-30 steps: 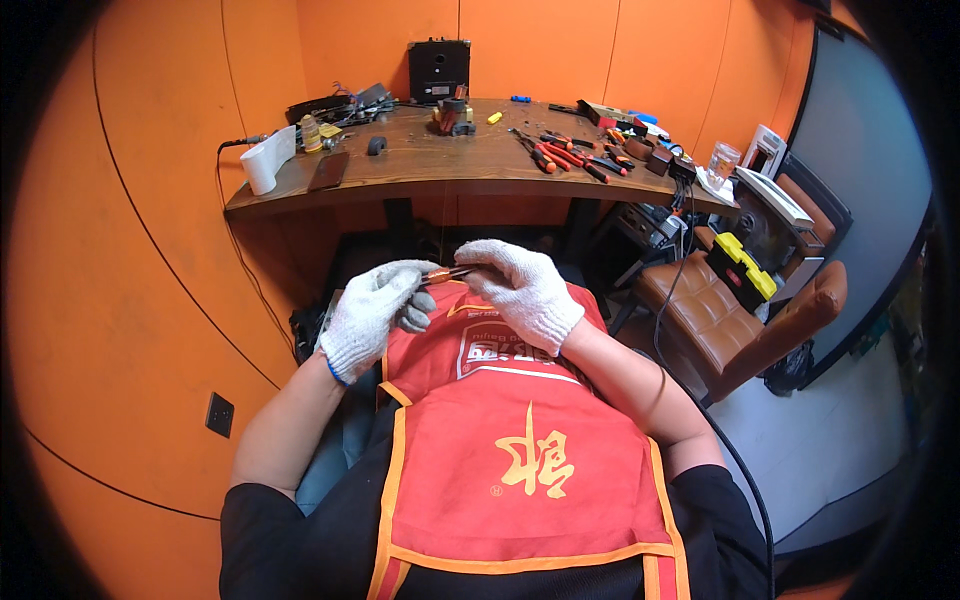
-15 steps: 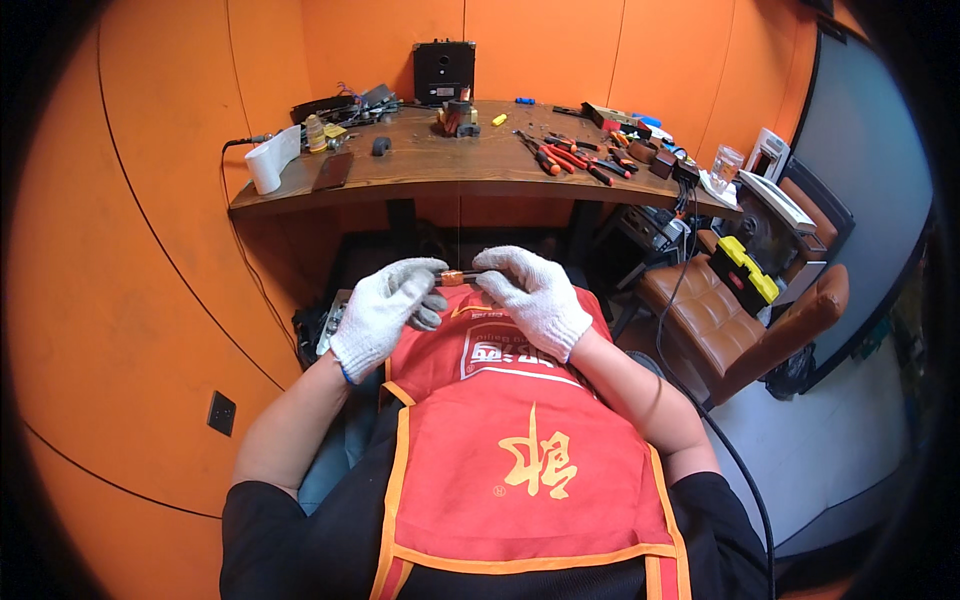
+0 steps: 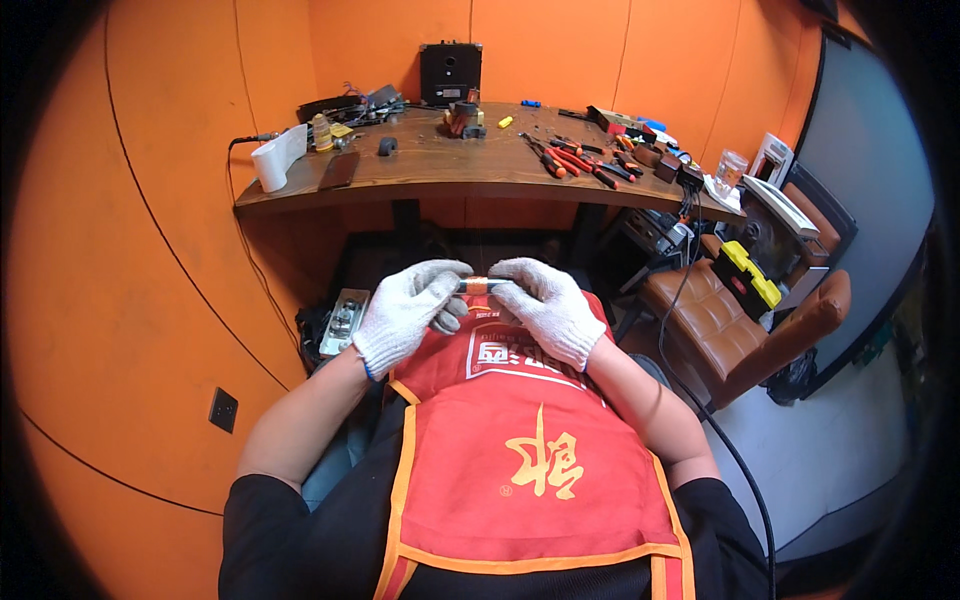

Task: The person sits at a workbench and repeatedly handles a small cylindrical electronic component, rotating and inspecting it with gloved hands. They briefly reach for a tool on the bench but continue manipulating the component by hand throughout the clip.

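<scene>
Between my two gloved hands is a short dark rod with a copper-coloured middle section (image 3: 478, 286), held level above my lap; its exact kind is too small to tell. My left hand (image 3: 412, 310), in a white knit glove with greyish fingertips, pinches one end between thumb and fingers. The other end is gripped by my right hand (image 3: 548, 306), gloved the same way. Both ends of the rod are partly covered by the fingers. Below the hands lies the red apron (image 3: 530, 420) with orange edging that I wear.
Ahead stands a brown wooden desk (image 3: 400, 175) with red-handled pliers (image 3: 572, 158), a white paper roll (image 3: 277, 160), a black box (image 3: 450, 75) and a clear cup (image 3: 730, 168). To the right, a brown chair (image 3: 735, 320) bears a black-and-yellow toolbox (image 3: 748, 276). A black cable (image 3: 725, 445) runs beside my right arm.
Both hands and the rod have shifted slightly right and a little lower in the picture. The rod's copper-coloured middle and dark ends show more clearly now. Both hands still hold it.
</scene>
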`<act>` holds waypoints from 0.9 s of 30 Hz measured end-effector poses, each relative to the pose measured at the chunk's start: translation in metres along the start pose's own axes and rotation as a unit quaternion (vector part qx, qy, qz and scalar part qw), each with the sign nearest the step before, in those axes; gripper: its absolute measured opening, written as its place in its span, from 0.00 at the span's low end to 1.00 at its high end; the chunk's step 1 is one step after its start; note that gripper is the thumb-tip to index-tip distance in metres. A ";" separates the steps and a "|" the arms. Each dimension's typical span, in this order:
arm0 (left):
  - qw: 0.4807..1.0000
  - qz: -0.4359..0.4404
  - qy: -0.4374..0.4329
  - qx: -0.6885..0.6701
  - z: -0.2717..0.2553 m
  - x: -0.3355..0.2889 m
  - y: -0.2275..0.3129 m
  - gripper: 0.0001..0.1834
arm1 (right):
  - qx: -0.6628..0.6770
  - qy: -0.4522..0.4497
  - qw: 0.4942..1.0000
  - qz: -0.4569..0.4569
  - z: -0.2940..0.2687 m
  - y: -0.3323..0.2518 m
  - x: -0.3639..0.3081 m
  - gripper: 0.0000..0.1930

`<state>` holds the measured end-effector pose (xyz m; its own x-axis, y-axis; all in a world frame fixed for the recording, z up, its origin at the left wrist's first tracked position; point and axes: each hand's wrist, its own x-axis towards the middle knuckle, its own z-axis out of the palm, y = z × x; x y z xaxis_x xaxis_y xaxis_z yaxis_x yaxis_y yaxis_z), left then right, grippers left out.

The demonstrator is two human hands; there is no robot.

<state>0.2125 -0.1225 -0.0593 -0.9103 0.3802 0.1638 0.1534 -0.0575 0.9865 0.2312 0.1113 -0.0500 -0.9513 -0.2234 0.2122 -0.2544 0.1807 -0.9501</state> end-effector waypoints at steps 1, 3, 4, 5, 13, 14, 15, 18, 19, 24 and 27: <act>1.000 -0.022 -0.010 0.000 0.000 0.001 0.000 0.18 | -0.022 0.010 0.999 -0.026 -0.001 0.002 0.000 0.15; 1.000 -0.021 -0.011 -0.008 0.005 0.004 -0.001 0.18 | -0.065 0.032 0.994 -0.076 -0.004 0.007 0.001 0.14; 0.999 -0.024 -0.013 -0.019 0.006 0.006 -0.002 0.19 | -0.081 0.041 0.994 -0.062 -0.006 0.008 0.000 0.14; 0.999 -0.036 -0.010 -0.029 0.007 0.008 -0.003 0.19 | -0.075 0.040 0.994 -0.076 -0.009 0.009 0.000 0.15; 0.998 0.047 -0.035 0.007 0.015 0.022 -0.009 0.19 | 0.114 -0.012 0.992 0.060 -0.026 0.008 -0.001 0.17; 0.998 0.059 -0.032 0.020 0.017 0.025 -0.010 0.19 | 0.121 -0.007 0.991 0.059 -0.027 0.009 0.000 0.17; 0.996 0.073 -0.028 0.034 0.018 0.026 -0.009 0.19 | 0.128 -0.005 0.990 0.063 -0.027 0.010 0.001 0.17; 0.999 0.033 -0.034 -0.010 0.020 0.033 -0.008 0.19 | 0.128 0.018 0.991 0.020 -0.028 0.013 0.005 0.16; 0.998 0.003 -0.040 -0.037 0.021 0.034 -0.007 0.19 | 0.123 0.028 0.992 0.011 -0.027 0.014 0.006 0.15; 0.997 -0.059 -0.022 -0.040 0.021 0.031 -0.006 0.17 | 0.027 0.064 0.996 -0.049 -0.023 0.015 0.006 0.15; 0.997 -0.010 -0.037 -0.062 0.022 0.029 -0.007 0.18 | 0.063 0.046 0.997 -0.019 -0.024 0.013 0.005 0.16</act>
<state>0.1932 -0.0909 -0.0612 -0.8812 0.4488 0.1482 0.0828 -0.1621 0.9833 0.2196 0.1351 -0.0556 -0.9551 -0.1371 0.2625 -0.2715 0.0506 -0.9611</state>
